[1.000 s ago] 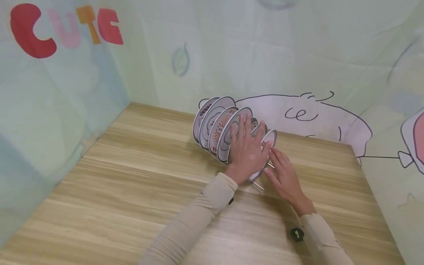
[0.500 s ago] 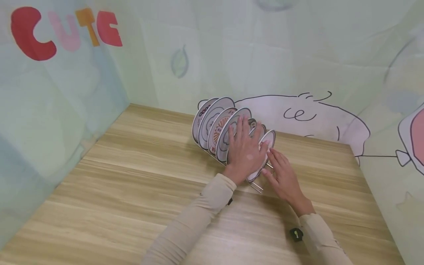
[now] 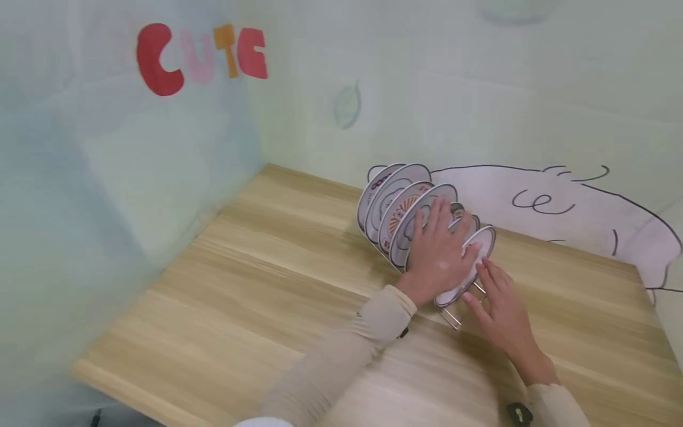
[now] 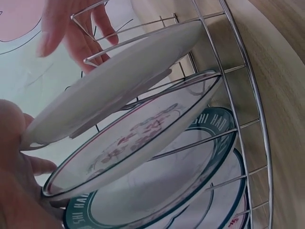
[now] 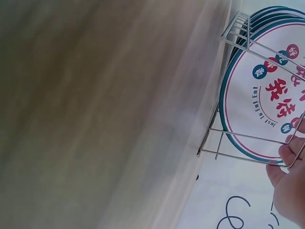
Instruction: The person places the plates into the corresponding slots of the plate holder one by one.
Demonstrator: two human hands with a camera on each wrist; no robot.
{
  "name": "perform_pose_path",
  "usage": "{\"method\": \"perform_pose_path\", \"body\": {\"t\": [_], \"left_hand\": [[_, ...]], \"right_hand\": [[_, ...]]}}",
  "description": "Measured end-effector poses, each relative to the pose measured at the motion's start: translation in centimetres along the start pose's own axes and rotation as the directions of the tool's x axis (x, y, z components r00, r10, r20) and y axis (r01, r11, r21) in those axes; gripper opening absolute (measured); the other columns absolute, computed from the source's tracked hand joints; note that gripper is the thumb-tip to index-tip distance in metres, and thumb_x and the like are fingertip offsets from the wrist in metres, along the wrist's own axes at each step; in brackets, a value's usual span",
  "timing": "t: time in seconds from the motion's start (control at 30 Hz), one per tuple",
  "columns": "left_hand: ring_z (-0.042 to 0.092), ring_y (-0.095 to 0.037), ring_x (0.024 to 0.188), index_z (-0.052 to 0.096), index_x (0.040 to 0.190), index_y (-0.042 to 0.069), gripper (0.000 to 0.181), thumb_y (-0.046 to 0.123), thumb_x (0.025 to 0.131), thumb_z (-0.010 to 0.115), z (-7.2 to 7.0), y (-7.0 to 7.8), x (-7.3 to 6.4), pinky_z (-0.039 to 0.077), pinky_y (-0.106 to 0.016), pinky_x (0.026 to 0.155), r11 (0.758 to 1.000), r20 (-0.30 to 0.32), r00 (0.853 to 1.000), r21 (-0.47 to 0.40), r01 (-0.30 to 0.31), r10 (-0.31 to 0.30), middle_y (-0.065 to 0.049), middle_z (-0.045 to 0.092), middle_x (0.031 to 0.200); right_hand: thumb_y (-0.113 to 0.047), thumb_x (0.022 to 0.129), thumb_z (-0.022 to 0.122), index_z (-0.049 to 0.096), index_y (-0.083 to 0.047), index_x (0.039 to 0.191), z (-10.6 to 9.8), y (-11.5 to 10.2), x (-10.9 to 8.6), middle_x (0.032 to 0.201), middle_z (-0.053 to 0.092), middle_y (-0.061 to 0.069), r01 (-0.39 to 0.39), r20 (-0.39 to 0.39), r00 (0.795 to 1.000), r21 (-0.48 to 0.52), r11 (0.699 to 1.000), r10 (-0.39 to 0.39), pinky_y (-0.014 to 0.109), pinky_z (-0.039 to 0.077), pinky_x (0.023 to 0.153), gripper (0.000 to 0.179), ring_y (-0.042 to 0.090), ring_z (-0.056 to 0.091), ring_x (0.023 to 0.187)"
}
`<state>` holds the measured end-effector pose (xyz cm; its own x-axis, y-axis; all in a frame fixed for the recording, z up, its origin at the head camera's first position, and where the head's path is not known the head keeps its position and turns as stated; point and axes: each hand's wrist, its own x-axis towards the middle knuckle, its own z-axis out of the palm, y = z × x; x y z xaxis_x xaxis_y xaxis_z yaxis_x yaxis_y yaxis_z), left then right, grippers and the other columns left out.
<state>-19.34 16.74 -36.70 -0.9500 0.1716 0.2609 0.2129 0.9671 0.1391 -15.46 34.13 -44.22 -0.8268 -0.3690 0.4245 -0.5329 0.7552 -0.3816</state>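
Note:
Several round plates stand on edge, leaning in a row in a wire dish rack point(image 3: 449, 319). My left hand point(image 3: 440, 255) lies spread over the tops of the middle and front plates, fingers stretched across the rims. In the left wrist view its fingertips meet the rims of a pale plate point(image 4: 124, 81), a floral plate point(image 4: 138, 138) and a green-rimmed plate point(image 4: 95, 217). My right hand point(image 3: 504, 311) is at the rack's near end, fingers extended toward the front plate point(image 3: 484, 240). Red characters mark the end plate point(image 5: 262, 105) in the right wrist view, with fingertips beside the rack wire.
A wood-grain table point(image 3: 256, 308) carries the rack near its back edge. Behind it hangs a pale printed backdrop point(image 3: 427, 89) with cartoon drawings, and colourful letters show on the left side. The table's left front corner is in view.
The head view has turned left, so the rack, hands and backdrop sit farther right in it. Both hands keep their places on and beside the plates.

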Motion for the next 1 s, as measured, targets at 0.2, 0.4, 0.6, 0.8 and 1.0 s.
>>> {"method": "perform_pose_path", "body": {"t": [0.2,0.4,0.6,0.8,1.0], "left_hand": [[0.005,-0.021,0.158,0.024,0.158,0.038,0.06,0.06,0.102,0.023,0.1,2.1,0.3,0.01,-0.048,0.128,0.998,0.039,0.998,0.027,-0.053,0.052,-0.004,0.013,0.17],[0.005,-0.021,0.158,0.025,0.158,0.038,0.06,0.06,0.102,0.023,0.1,1.4,0.1,0.009,-0.048,0.128,0.997,0.031,0.997,0.025,-0.076,0.075,-0.003,0.015,0.169],[0.007,-0.021,0.158,0.026,0.158,0.036,0.06,0.06,0.102,0.025,0.0,0.4,0.0,0.013,-0.049,0.127,0.996,0.021,0.996,0.014,-0.086,0.086,-0.003,0.018,0.169],[0.007,-0.02,0.158,0.024,0.158,0.035,0.063,0.062,0.102,0.026,-0.3,-0.7,0.0,0.013,-0.048,0.127,0.996,0.04,0.995,0.0,-0.093,0.093,-0.003,0.017,0.169],[0.007,-0.019,0.158,0.024,0.158,0.035,0.064,0.063,0.101,0.028,-0.4,-1.4,0.1,0.013,-0.047,0.127,0.994,0.052,0.992,-0.022,-0.11,0.111,-0.001,0.016,0.169]], "right_hand": [[-0.035,0.096,0.063,0.046,0.005,0.144,-1.6,0.5,-1.9,0.151,0.043,0.027,0.006,-0.047,0.999,-0.021,1.0,-0.007,0.049,0.026,0.123,0.065,0.051,0.038,0.136],[-0.036,0.095,0.063,0.047,0.006,0.143,-1.5,-0.1,-1.9,0.151,0.043,0.029,0.018,-0.042,0.999,-0.013,1.0,-0.019,0.054,0.026,0.121,0.066,0.052,0.038,0.135],[-0.033,0.095,0.064,0.047,0.008,0.142,-1.0,-0.7,-1.7,0.151,0.042,0.029,0.031,-0.033,0.999,-0.01,0.999,-0.032,0.054,0.024,0.122,0.065,0.054,0.039,0.134],[-0.037,0.095,0.063,0.046,0.006,0.144,-0.6,-1.2,-1.5,0.153,0.041,0.028,0.037,-0.023,0.999,-0.009,0.999,-0.037,0.053,0.024,0.122,0.067,0.053,0.038,0.136],[-0.043,0.096,0.06,0.047,0.006,0.143,-0.4,-1.6,-1.4,0.153,0.041,0.028,0.057,-0.025,0.998,-0.019,0.998,-0.058,0.058,0.028,0.117,0.069,0.053,0.039,0.135]]}}
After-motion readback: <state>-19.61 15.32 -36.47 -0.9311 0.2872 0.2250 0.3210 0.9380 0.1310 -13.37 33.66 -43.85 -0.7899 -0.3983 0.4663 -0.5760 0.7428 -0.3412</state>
